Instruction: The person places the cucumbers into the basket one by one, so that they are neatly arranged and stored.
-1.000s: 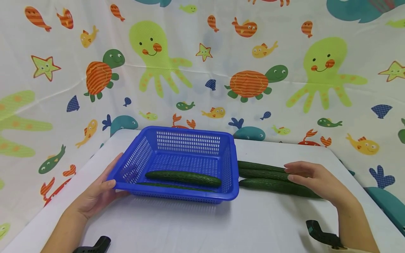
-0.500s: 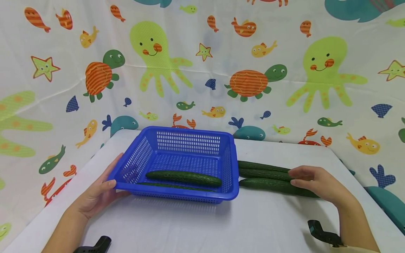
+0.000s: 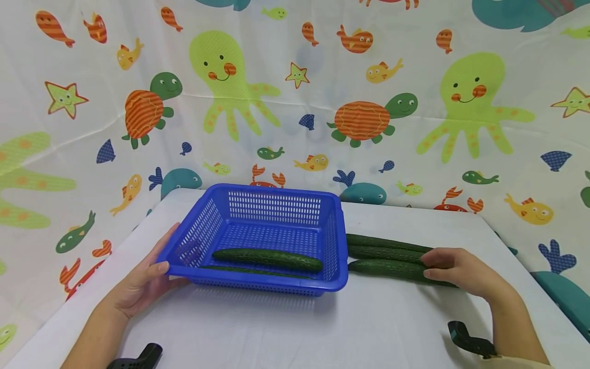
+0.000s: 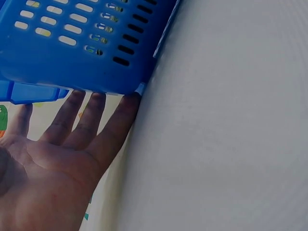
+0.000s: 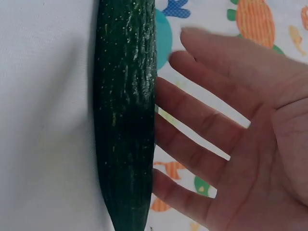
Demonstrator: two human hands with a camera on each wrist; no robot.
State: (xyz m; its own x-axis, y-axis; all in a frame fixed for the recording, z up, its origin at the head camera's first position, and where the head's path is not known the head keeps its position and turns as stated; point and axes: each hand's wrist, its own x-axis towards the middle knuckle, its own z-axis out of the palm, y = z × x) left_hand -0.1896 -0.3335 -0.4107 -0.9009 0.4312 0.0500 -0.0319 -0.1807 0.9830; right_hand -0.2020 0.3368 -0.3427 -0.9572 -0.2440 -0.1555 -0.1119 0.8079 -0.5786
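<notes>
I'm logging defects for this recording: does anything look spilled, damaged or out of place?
Nothing stands out: no spill or damage shows. The blue basket looks intact, with two cucumbers inside, and three cucumbers to its right lie neatly side by side.

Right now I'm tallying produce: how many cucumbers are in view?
5: one cucumber in the basket, another mostly behind its rim; three beside it on the table. More may be hidden.

Bskt's [image 3: 258, 283] nearer cuke [image 3: 253, 271] mostly hidden

White table [image 3: 295, 328] | behind it: pale cloth [image 3: 295, 105] | prints: octopuses [image 3: 214, 54], turtles [image 3: 361, 121], fish [image 3: 314, 163], starfish [image 3: 297, 75]
</notes>
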